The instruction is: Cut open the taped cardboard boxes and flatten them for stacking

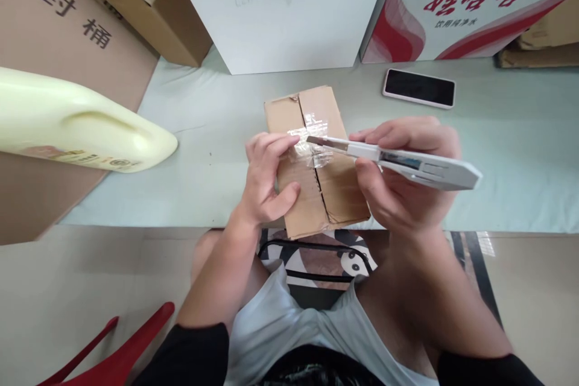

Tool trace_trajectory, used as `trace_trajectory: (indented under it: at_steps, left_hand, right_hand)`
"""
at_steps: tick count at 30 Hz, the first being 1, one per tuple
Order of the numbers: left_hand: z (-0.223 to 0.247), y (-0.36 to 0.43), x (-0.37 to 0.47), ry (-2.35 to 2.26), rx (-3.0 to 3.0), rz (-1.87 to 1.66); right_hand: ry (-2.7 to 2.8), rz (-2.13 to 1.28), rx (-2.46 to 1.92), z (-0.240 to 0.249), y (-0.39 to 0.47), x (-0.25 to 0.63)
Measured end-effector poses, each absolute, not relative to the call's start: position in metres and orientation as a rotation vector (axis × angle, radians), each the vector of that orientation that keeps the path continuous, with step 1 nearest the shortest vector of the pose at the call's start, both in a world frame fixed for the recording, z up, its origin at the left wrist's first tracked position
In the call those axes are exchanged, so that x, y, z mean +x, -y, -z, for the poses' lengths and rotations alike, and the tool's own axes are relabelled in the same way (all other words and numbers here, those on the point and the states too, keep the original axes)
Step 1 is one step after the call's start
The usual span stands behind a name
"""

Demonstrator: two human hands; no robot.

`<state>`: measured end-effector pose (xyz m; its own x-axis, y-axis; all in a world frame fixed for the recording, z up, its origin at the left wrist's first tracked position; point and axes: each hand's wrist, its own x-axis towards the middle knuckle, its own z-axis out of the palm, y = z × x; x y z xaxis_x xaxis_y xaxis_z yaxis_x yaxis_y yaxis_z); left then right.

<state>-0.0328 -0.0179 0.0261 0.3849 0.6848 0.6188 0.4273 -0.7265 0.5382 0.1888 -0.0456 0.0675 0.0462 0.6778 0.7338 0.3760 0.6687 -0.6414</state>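
A small brown cardboard box (298,193) lies in front of me, with clear tape (316,126) crossing the seam between its flaps. My left hand (271,178) rests on the box's left side, its fingers stretched toward the tape and thumb apart. In my right hand (407,175) is a white utility knife (429,170), gripped along its body. Its blade is out and points left, with the tip over the tape near my left fingertips. Whether the blade touches the tape, I cannot tell.
A phone (420,88) lies at the back right on the pale green cloth (212,181). Behind stand a white box (289,18) and a red-and-white carton (470,18). A pale yellow object (90,120) juts in from the left beside large cardboard (81,60). A red chair (131,344) is lower left.
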Motion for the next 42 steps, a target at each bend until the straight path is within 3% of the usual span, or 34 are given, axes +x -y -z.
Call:
trace_trajectory:
  at_steps: [22,42]
  left_hand:
    - [-0.026,0.018,-0.033,-0.984,2.384,-1.274]
    - [-0.028,0.021,-0.031,-1.010,2.384,-1.268]
  right_hand:
    - [1.564,-0.173,-0.883,-0.065,0.042,0.182]
    - [1.552,-0.323,-0.924,-0.058,0.044,0.178]
